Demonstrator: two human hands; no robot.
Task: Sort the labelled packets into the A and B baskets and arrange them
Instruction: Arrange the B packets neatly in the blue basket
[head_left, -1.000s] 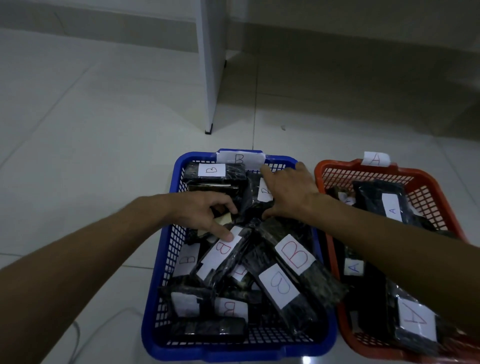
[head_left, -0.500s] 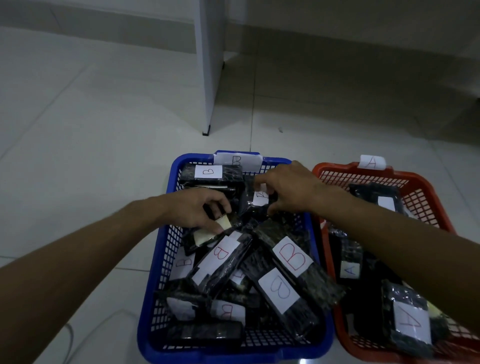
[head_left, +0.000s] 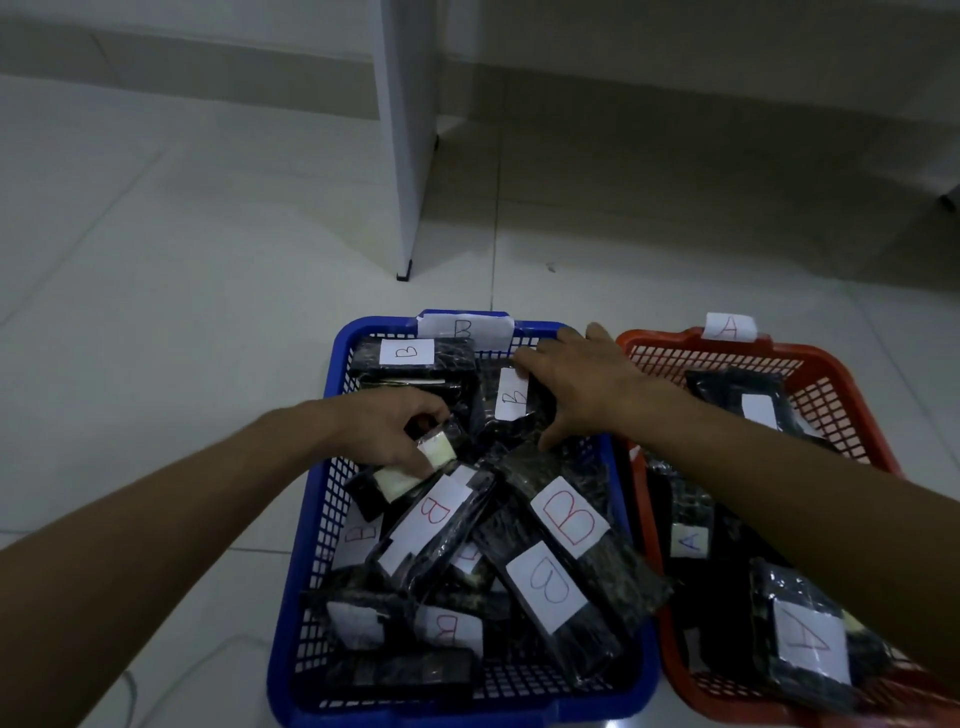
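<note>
Arranging looks under way in the blue B basket (head_left: 311, 545); left hand (head_left: 387, 434) pinches a packet (head_left: 410, 470), right hand (head_left: 576, 387) lies flat on another packet (head_left: 511, 405); next, seat both tidily.

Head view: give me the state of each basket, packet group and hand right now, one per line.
Blue basket: tagged B, holds a loose overlapping pile of B packets.
Red basket: tagged A, holds A packets.
Left hand: in the blue basket, fingers curled on a packet with a pale label.
Right hand: fingers spread, resting on an upright B packet at the far end.
</note>
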